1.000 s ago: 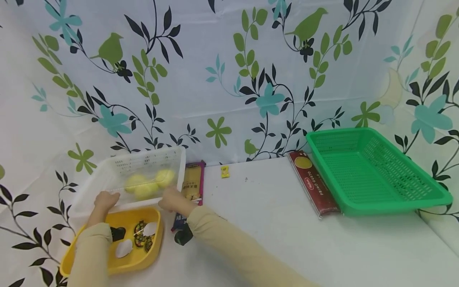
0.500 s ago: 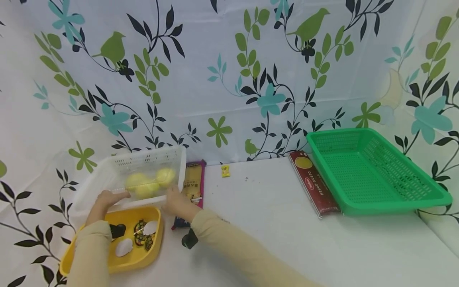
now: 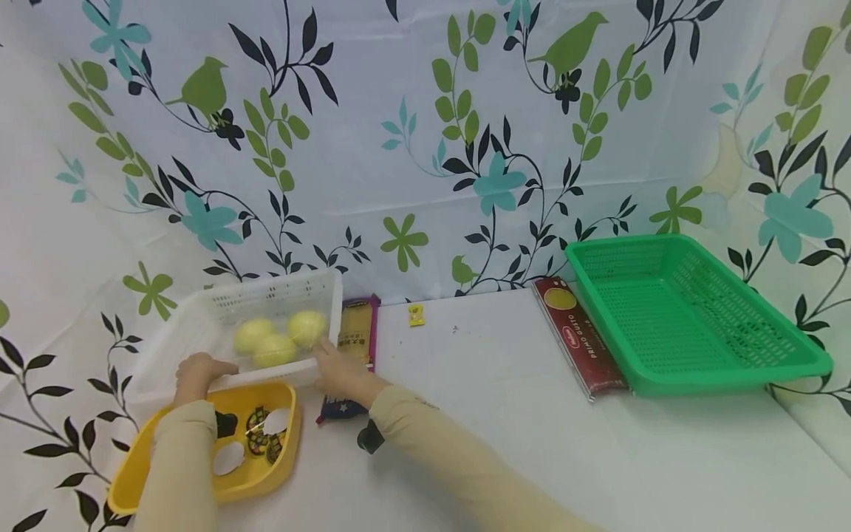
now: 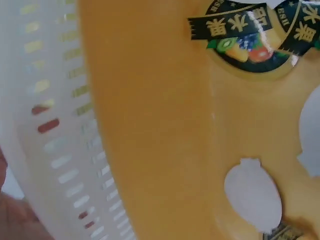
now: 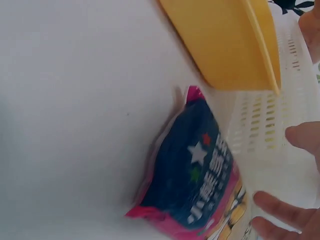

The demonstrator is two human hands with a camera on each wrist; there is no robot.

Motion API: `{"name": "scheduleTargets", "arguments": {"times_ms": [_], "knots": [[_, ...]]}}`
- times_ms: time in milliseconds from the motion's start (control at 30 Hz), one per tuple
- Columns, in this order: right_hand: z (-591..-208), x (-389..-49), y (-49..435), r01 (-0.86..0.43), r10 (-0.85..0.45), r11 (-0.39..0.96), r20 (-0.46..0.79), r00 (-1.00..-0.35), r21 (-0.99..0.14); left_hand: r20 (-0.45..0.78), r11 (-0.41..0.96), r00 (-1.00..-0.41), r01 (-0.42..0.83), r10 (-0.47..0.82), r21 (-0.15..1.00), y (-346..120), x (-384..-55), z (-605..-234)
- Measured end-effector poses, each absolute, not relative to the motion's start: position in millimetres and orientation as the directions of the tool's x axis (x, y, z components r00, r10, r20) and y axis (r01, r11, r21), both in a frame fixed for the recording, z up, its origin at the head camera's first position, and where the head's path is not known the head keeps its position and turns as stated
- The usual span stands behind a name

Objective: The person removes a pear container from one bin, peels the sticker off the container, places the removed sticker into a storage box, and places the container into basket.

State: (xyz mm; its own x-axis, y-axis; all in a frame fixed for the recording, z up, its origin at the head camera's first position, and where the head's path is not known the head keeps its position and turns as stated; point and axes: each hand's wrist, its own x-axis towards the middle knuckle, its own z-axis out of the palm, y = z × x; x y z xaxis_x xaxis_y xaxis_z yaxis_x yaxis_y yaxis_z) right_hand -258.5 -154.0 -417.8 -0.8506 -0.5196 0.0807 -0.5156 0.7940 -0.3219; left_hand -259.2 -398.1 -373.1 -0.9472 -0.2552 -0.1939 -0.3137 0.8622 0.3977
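Note:
My left hand [image 3: 202, 373] lies over the front rim of the white basket [image 3: 226, 380], its fingers bent over to the inner side. Bits of skin show through the slots in the left wrist view. At the front right corner of that basket is my right hand [image 3: 346, 373]. Its thumb [image 5: 302, 137] and fingers [image 5: 275, 207] are spread apart around the corner in the right wrist view. Several yellow round fruits [image 3: 275, 351] sit inside the basket. Directly in front stands a yellow tray [image 3: 266, 480], holding fruit labels [image 4: 250, 35] and white oval pieces [image 4: 254, 192].
A blue and pink food bag [image 5: 190, 170] lies right of the white basket, beside my right hand. Farther right are a small yellow packet [image 3: 416, 315], a long red pack [image 3: 577, 336] and a green basket [image 3: 718, 380]. Patterned cloth [image 3: 425, 185] hangs behind the white table.
My left hand has shifted a little right along the rim. My right hand has moved slightly to the right, its fingers looser at the corner. The white basket stays in place.

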Motion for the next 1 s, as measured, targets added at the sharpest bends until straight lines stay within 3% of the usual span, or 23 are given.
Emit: {"name": "scheduleTargets", "arguments": {"times_ms": [133,233,467,533,733,1000], "knots": [[-421.9,-263.1,-134.4,-0.558,-0.522,0.774,0.197,-0.83,-0.299,-0.082,0.8,-0.905,-0.409,-0.418,0.439,-393.7,-255.3,-378.4],[-422.0,-269.3,-114.2,-0.527,-0.476,0.803,0.233,-0.848,-0.279,-0.027,0.797,-0.886,-0.428,-0.462,0.426,-392.9,-254.3,-379.4],[-413.1,-280.2,-64.3,-0.393,-0.358,0.832,0.161,-0.92,-0.392,0.277,0.836,-0.863,-0.253,-0.422,0.487,-374.6,-255.4,-367.5],[-407.1,-276.6,-49.6,-0.37,-0.333,0.815,0.162,-0.929,-0.445,0.35,0.854,-0.859,-0.17,-0.373,0.492,-360.8,-254.0,-361.5],[-391.1,-246.1,-6.8,-0.367,-0.334,0.765,0.162,-0.929,-0.529,0.399,0.911,-0.912,0.078,-0.1,0.405,-304.2,-238.5,-346.1],[-394.5,-209.0,55.7,-0.48,-0.431,0.819,0.216,-0.876,-0.315,0.426,0.888,-0.887,0.332,0.179,0.318,-233.4,-215.9,-355.6]]}}
